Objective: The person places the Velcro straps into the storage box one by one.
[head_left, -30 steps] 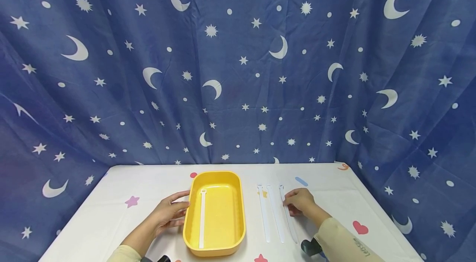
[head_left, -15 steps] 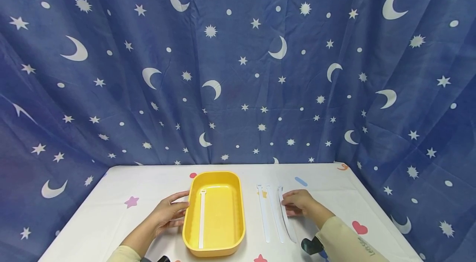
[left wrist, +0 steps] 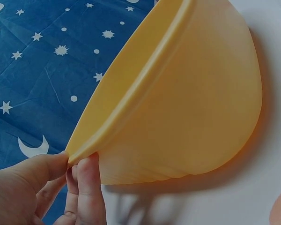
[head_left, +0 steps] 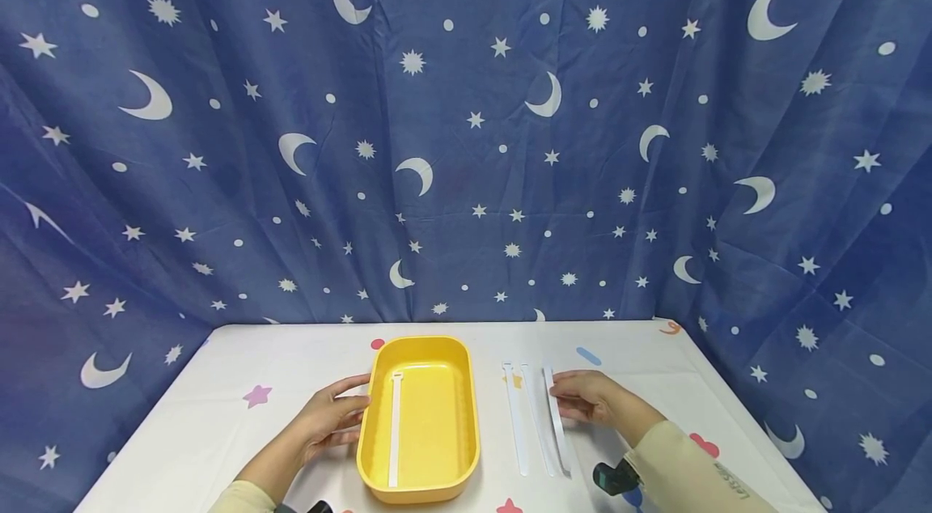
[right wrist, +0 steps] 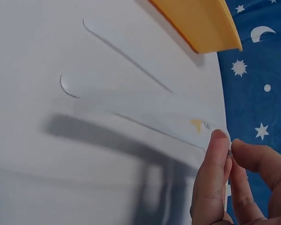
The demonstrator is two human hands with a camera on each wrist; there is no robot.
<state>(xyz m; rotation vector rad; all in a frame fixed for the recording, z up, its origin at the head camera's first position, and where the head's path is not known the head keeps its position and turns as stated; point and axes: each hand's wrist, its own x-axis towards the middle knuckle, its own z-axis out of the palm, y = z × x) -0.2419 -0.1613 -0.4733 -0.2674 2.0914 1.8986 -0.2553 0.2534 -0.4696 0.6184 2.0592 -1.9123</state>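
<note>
A yellow plastic bin stands on the table, and one white strap with a squarish head lies lengthwise in its left half. At the bin's left side my left hand pinches the rim between thumb and fingers, plain in the left wrist view. My right hand pinches another white strap near its far end, tilted up off the cloth; its shadow shows in the right wrist view. Just left of it lie two more straps, an outer one and an inner one, side by side.
A white cloth printed with coloured shapes covers the table. Behind hangs a blue curtain with moons and stars. The straps lie between the bin and my right hand.
My right hand has lifted the rightmost strap slightly and turned it, shifting a little left with it. My left hand and the bin stay where they were.
</note>
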